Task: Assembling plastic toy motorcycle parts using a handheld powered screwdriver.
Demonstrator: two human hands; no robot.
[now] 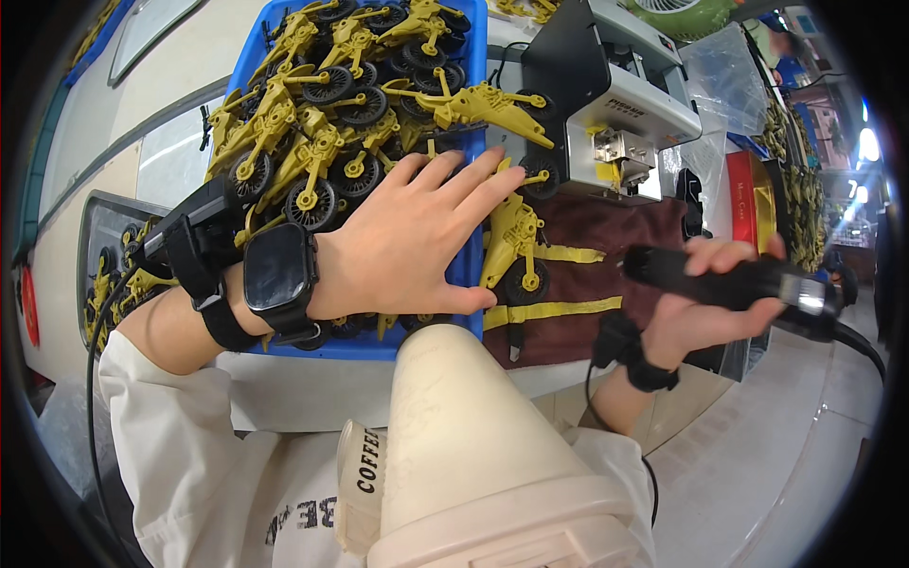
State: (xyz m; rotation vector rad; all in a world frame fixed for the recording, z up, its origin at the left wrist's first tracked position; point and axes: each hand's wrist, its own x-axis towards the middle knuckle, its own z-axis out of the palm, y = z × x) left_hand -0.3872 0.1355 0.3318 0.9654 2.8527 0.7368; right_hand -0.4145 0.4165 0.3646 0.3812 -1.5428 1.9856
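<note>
Yellow toy motorcycle (511, 241), black-wheeled, one piece: lying right of centre in the frame, on maroon cloth (649, 222), just beside the right wall of a blue bin (379, 347). Position relative to grip: in the gap between thumb and forefinger of the left hand (407, 227), near both fingertips; contact impossible to tell. Left hand: palm down over the bin, fingers spread and extended, grasping nothing. Right hand (696, 322), right of frame: wrapped round a black corded tool (739, 287), tip pointing left, well apart from the piece. Also listed: pile of similar yellow motorcycles (312, 142), upper left to top centre, inside the bin; yellow strips (554, 313) on the cloth; silver machine (606, 156) with black panel (568, 57), upper right; red box (751, 204), right; grey tray (90, 213), left, with more yellow pieces.
</note>
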